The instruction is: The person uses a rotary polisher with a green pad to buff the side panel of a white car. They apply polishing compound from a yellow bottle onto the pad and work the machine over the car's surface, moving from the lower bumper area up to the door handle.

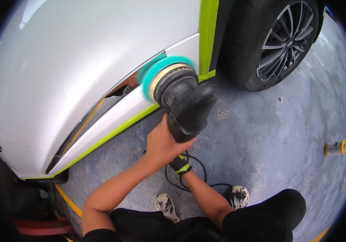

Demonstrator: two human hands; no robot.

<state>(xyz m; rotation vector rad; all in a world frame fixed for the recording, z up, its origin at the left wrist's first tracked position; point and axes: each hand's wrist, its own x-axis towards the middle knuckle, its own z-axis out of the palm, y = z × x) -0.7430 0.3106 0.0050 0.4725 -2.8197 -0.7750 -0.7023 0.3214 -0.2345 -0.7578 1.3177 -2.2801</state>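
Observation:
My bare left hand (163, 145) grips the rear of a black polisher (186, 112), thumb and fingers on either side of its body. The polisher's teal foam pad (147, 80), blurred at its rim, lies against the lower side of a white car door (94, 54), over a glossy chrome trim strip (92, 113). Behind and below my left hand is my right hand (180, 164) in a black and yellow-green glove; its fingers are hidden, so its hold cannot be told. Yellow-green masking tape (208, 36) edges the panel near the wheel and runs along the sill.
A car tyre and alloy wheel (288, 42) stand at the upper right. A black cord (206, 172) loops on the grey floor by my patterned shoes (165, 205). A yellow-capped canister (335, 148) lies at the right. Something red (42, 227) is at the lower left.

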